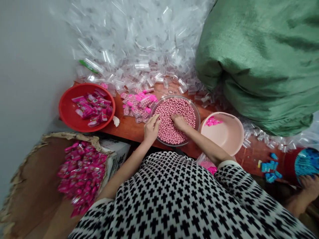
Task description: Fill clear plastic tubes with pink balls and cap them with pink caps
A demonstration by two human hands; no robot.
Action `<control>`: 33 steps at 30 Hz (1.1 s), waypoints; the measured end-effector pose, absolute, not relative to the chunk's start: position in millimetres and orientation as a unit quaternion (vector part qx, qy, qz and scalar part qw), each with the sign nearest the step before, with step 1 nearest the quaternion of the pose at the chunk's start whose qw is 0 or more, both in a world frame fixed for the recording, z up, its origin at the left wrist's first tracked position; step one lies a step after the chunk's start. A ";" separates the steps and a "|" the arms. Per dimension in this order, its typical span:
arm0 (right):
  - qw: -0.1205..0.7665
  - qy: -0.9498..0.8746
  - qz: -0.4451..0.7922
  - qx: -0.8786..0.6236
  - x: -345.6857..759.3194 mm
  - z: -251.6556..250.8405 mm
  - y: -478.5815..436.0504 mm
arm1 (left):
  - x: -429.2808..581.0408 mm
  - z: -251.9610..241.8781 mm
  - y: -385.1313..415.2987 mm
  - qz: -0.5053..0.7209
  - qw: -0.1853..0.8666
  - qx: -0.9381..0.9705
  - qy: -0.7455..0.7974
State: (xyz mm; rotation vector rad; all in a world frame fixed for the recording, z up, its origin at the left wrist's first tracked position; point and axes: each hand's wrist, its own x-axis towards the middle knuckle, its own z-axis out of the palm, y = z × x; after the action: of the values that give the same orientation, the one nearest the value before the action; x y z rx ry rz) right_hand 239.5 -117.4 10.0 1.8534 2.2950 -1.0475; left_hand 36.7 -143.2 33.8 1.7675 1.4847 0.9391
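Observation:
A clear bowl [194,110] full of small pink balls [174,108] stands on the red-brown table. My left hand [151,127] rests at the bowl's near left rim, its fingers curled down onto the balls. My right hand [178,121] lies on the balls in the middle of the bowl, fingers bent and pressed into them. What either hand holds, if anything, is hidden under the fingers. Just left of the bowl lies a heap of small clear tubes filled with pink balls [138,104].
A red bowl of pink packets [69,114] stands at the left, a pale pink basin [228,136] with a few pink caps at the right. Clear empty tubes [134,49] pile up behind. A green sack [261,63] fills the right. A cardboard box [35,172] holds pink packets. Another person's hand [309,187] shows by blue pieces [270,167].

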 end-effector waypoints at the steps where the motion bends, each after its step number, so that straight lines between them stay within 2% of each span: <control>1: -0.023 0.712 -0.356 0.605 237.9 3.3 -119.7 | 35.7 32.9 -145.3 0.355 0.324 0.668 0.568; 3: -0.101 0.666 -0.402 0.620 239.1 -3.6 -124.3 | 35.6 31.2 -149.0 0.348 0.342 0.658 0.574; 7: -0.333 0.505 -0.545 0.580 244.4 5.0 -138.1 | 50.5 27.5 -154.0 0.339 0.440 0.616 0.558; 10: -0.395 0.443 -0.606 0.530 244.7 18.4 -150.1 | 68.6 25.4 -154.5 0.355 0.538 0.553 0.528; 16: -0.364 0.533 -0.555 0.525 262.2 48.4 -160.0 | 82.7 24.4 -152.0 0.377 0.673 0.410 0.486; 22: -0.297 0.665 -0.501 0.468 285.1 80.3 -156.6 | 89.9 33.2 -150.7 0.343 0.733 0.372 0.455; 28: -0.367 0.548 -0.536 0.526 278.8 60.2 -172.4 | 90.8 34.1 -149.3 0.347 0.704 0.398 0.475; 33: -0.320 0.561 -0.443 0.621 289.1 47.8 -197.8 | 84.7 25.9 -149.6 0.347 0.640 0.484 0.486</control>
State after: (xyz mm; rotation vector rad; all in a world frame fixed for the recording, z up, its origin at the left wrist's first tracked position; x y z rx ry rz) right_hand 289.1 -197.8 47.8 2.4883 2.2472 -1.7743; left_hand 84.7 -149.6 25.9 1.1044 1.1076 0.7912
